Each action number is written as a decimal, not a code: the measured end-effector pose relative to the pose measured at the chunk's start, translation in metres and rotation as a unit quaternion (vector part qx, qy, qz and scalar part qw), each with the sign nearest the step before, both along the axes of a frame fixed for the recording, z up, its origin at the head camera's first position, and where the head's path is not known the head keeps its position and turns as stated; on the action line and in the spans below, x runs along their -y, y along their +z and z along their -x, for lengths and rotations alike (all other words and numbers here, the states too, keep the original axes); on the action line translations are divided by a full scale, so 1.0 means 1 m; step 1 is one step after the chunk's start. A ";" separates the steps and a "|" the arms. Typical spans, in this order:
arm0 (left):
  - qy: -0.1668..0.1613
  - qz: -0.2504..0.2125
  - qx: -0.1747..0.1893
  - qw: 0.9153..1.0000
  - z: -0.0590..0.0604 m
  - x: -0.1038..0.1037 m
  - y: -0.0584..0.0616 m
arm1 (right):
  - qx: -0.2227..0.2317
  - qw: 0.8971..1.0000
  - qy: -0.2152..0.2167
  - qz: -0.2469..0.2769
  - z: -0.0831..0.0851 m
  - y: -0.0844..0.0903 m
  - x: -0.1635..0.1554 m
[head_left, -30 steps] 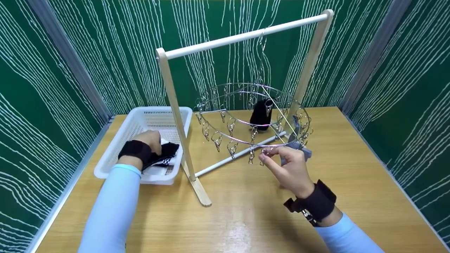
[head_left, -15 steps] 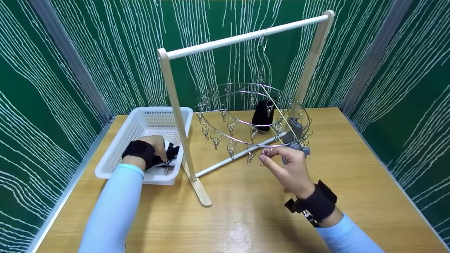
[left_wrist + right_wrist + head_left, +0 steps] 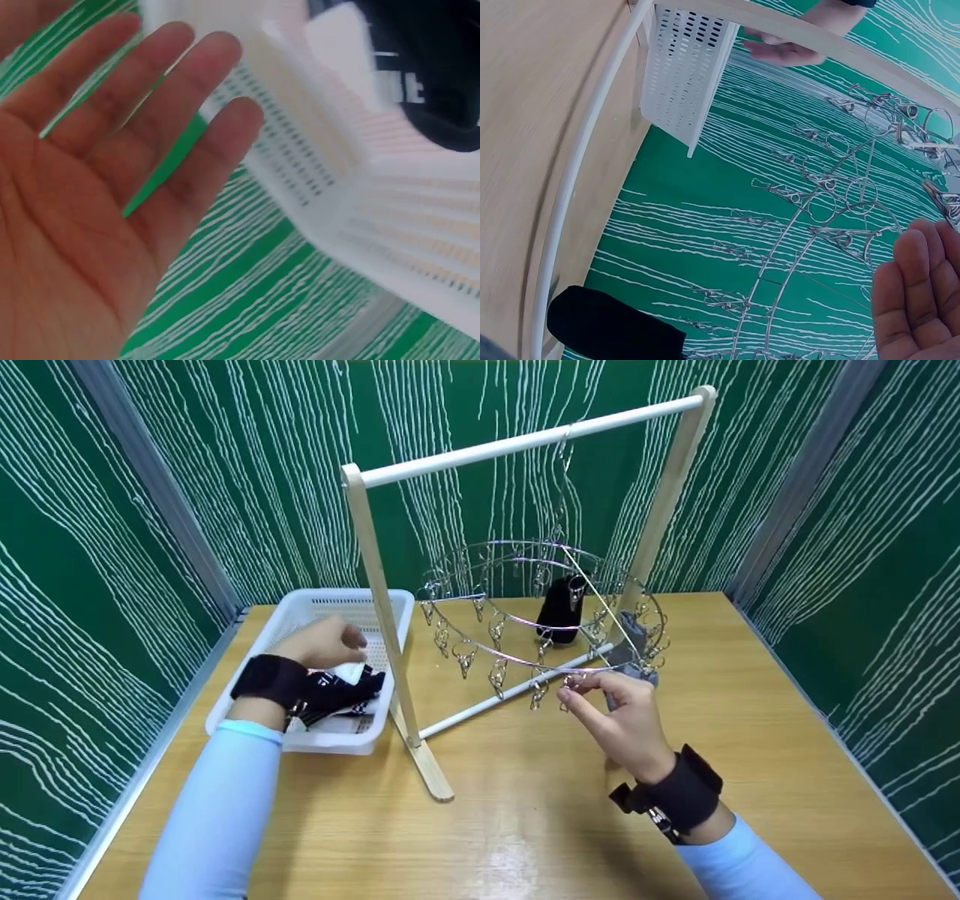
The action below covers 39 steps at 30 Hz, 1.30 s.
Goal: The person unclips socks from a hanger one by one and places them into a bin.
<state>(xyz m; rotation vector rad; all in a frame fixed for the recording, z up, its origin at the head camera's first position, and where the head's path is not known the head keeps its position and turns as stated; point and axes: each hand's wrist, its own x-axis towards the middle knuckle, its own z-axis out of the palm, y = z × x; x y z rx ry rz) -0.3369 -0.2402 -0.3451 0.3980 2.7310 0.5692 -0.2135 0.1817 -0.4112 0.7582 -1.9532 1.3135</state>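
My left hand (image 3: 322,643) is raised over the white basket (image 3: 330,747), its fingers straight in the left wrist view and nothing held. Below it in the basket lie black socks (image 3: 341,697) with white markings, partly covered by the wrist band. My right hand (image 3: 626,724) pinches a small metal clip (image 3: 565,704) between thumb and forefinger at the near side of the round clip hanger (image 3: 510,658). Hanging on the far side is a black sock (image 3: 556,611). A grey sock (image 3: 628,641) hangs at the right, partly behind my right hand.
The hanger hooks over the top bar of a wooden stand (image 3: 525,442) whose left post (image 3: 379,562) rises beside the basket. Several metal clips (image 3: 497,675) dangle round the ring. Green walls with white streaks close off the table's (image 3: 510,825) back and sides.
My left hand has come up from the socks in the basket, back and to the left, and its fingers have opened. My right hand keeps its pinch on the clip.
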 end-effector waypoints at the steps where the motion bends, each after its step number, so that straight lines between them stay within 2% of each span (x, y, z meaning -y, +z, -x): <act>1: 0.004 -0.012 -0.010 1.000 -0.003 0.001 0.005 | 0.001 1.000 -0.001 0.001 0.000 0.001 0.000; 5: 0.014 -0.045 -0.056 0.997 -0.017 0.001 0.023 | 0.005 1.000 -0.002 -0.001 0.000 0.002 0.000; 10: -0.006 -0.078 -0.123 0.989 -0.038 -0.005 0.045 | 0.006 1.000 -0.013 -0.005 -0.001 0.004 0.000; 14: -0.017 -0.107 -0.192 0.975 -0.056 -0.010 0.060 | 0.001 1.000 -0.019 -0.010 -0.002 0.004 0.000; 17: -0.019 -0.133 -0.256 0.957 -0.068 -0.014 0.068 | 0.003 1.000 -0.012 -0.005 -0.002 0.005 0.001; 20: -0.025 -0.157 -0.334 0.929 -0.080 -0.021 0.071 | 0.005 1.000 -0.007 0.001 -0.002 0.005 0.002; 22: -0.036 -0.166 -0.396 0.902 -0.087 -0.028 0.072 | 0.006 1.000 -0.005 0.002 -0.002 0.005 0.002; 24: -0.049 -0.171 -0.462 0.869 -0.093 -0.036 0.071 | 0.006 1.000 -0.004 0.002 -0.002 0.004 0.002; 26: -0.064 -0.178 -0.523 0.831 -0.096 -0.044 0.070 | 0.007 1.000 -0.001 0.002 -0.002 0.005 0.001; 29: -0.088 -0.186 -0.596 0.776 -0.102 -0.057 0.068 | 0.008 1.000 0.006 0.003 -0.002 0.004 0.001; 31: -0.109 -0.183 -0.629 0.747 -0.105 -0.065 0.068 | 0.008 1.000 0.008 0.003 -0.002 0.004 0.001; 32: -0.119 -0.180 -0.642 0.735 -0.106 -0.069 0.067 | 0.008 1.000 0.009 0.002 -0.002 0.004 0.000; 33: -0.131 -0.174 -0.652 0.726 -0.107 -0.073 0.066 | 0.008 1.000 0.009 0.001 -0.002 0.003 0.000; 35: -0.155 -0.157 -0.662 0.716 -0.110 -0.080 0.064 | 0.008 1.000 0.009 -0.003 -0.002 0.003 -0.001; 37: -0.178 -0.135 -0.666 0.712 -0.111 -0.088 0.062 | 0.007 1.000 0.009 -0.004 -0.002 0.003 -0.002; 39: -0.198 -0.101 -0.664 0.714 -0.113 -0.096 0.058 | 0.005 1.000 0.009 -0.005 -0.002 0.003 -0.003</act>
